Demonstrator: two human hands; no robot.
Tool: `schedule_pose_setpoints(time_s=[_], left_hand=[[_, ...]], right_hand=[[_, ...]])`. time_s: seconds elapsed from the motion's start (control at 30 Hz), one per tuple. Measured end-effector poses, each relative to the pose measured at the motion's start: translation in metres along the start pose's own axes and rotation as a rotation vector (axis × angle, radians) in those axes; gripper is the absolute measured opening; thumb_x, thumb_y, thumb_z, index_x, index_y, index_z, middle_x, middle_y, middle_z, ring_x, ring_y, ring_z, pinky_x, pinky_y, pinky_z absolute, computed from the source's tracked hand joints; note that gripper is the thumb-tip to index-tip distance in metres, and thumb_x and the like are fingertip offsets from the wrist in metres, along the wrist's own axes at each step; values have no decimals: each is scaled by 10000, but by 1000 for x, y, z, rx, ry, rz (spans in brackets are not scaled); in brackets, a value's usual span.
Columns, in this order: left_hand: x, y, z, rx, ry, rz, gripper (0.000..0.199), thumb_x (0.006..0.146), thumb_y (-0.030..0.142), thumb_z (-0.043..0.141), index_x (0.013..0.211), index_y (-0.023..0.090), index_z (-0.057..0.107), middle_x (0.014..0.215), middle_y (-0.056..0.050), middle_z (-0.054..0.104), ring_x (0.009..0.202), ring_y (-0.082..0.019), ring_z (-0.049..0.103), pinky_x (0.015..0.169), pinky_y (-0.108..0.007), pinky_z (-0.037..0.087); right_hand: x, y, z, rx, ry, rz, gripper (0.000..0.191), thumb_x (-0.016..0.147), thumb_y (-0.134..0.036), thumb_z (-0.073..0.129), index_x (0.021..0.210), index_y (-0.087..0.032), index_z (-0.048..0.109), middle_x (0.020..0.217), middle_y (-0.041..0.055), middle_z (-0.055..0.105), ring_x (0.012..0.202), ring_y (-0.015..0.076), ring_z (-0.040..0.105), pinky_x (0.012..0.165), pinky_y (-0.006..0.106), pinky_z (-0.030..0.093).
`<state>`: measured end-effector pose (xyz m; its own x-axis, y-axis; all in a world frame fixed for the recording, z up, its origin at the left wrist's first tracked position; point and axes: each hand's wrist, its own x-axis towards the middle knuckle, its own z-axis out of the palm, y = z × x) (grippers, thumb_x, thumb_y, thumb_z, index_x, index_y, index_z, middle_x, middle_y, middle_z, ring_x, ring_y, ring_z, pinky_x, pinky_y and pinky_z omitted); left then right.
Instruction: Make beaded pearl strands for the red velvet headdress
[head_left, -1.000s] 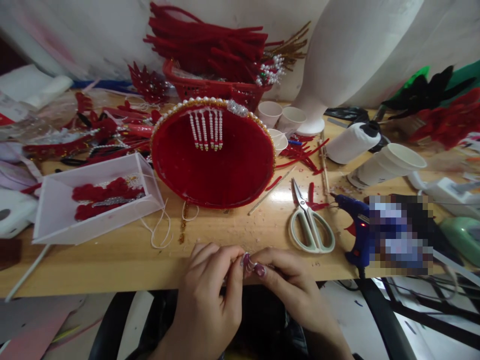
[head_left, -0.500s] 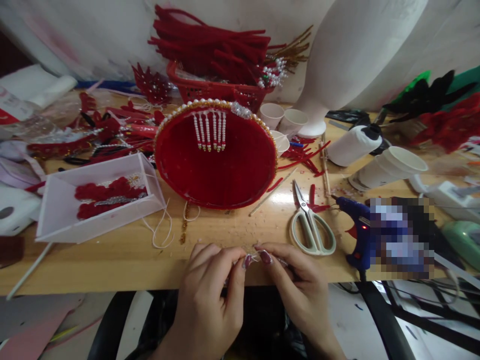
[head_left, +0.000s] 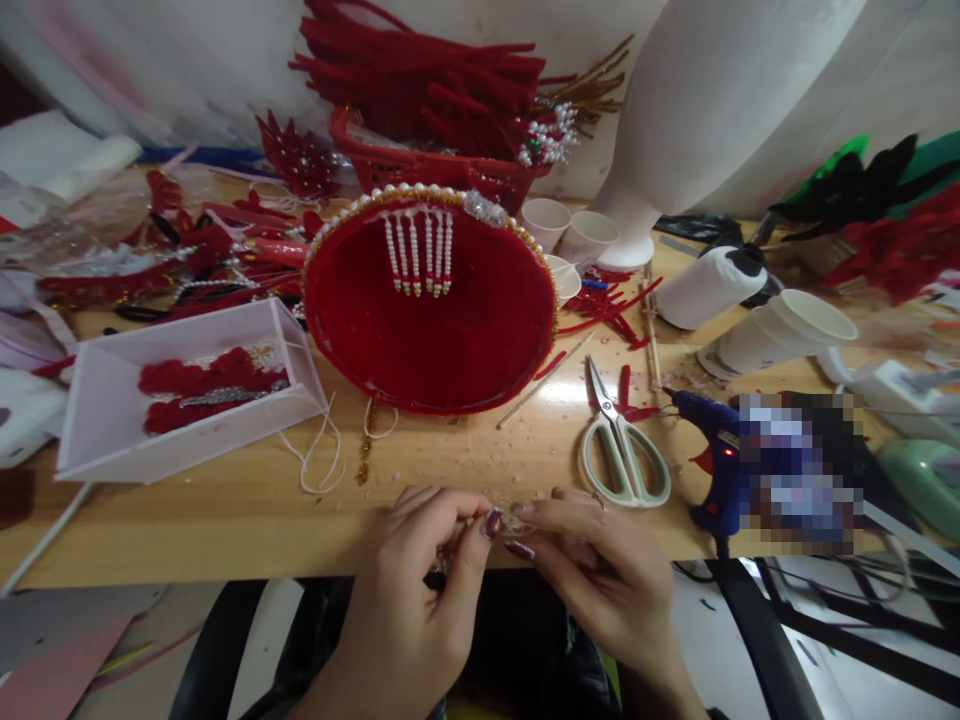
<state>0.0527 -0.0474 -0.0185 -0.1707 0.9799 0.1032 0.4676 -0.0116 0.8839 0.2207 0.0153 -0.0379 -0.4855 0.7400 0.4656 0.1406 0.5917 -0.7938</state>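
Close together at the table's front edge, my two hands meet over a fine thread (head_left: 512, 526), only partly visible. My left hand (head_left: 424, 565) pinches it between thumb and forefinger, and small shiny bits show under its curled fingers. My right hand (head_left: 607, 570) is just to the right, thumb and forefinger tips parted, other fingers bent; whether anything lies in its palm is hidden. Beyond them a red bowl-shaped piece (head_left: 435, 345), edged with pearls and gold trim, stands tilted with short bead strands on it. White-handled scissors (head_left: 624, 455) lie near my right hand.
A white box (head_left: 124, 440) with red fuzzy pieces stands left, with loose white cord (head_left: 319, 475) beside it. A blue glue gun (head_left: 712, 430), its red light on, lies right. Behind are paper cups (head_left: 787, 325), a thread spool (head_left: 701, 290), a red basket (head_left: 442, 175) and a white mannequin form (head_left: 697, 120).
My right thumb and forefinger have parted, and that hand has shifted slightly right. My left hand keeps its pinch. The view has moved slightly.
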Motion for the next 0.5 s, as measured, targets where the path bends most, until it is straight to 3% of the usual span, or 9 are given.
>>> schedule_pose_setpoints(time_s=[0.27, 0.4, 0.5], left_hand=[[3, 7, -1, -154, -71, -223, 193, 967, 303, 537, 838, 231, 661, 776, -25, 736, 702, -166, 669, 411, -218, 361], [2, 7, -2, -158, -83, -246, 202, 974, 306, 529, 850, 224, 666, 758, -1, 725, 462, -97, 530, 392, -223, 369], [1, 5, -1, -125, -68, -195, 195, 977, 280, 525, 847, 229, 661, 750, 7, 715, 494, -107, 561, 429, -231, 401]], right_hand=[[4, 0, -2, -81, -19, -34, 158, 944, -90, 650, 1036, -206, 705, 671, -11, 692, 506, 118, 538, 462, 242, 376], [7, -2, -3, -143, -25, -38, 116, 947, -109, 659, 1002, -204, 697, 688, -4, 718, 518, 116, 570, 463, 232, 384], [8, -1, -3, -206, -18, -67, 99, 961, -112, 639, 988, -186, 698, 638, -11, 682, 500, 113, 545, 449, 229, 364]])
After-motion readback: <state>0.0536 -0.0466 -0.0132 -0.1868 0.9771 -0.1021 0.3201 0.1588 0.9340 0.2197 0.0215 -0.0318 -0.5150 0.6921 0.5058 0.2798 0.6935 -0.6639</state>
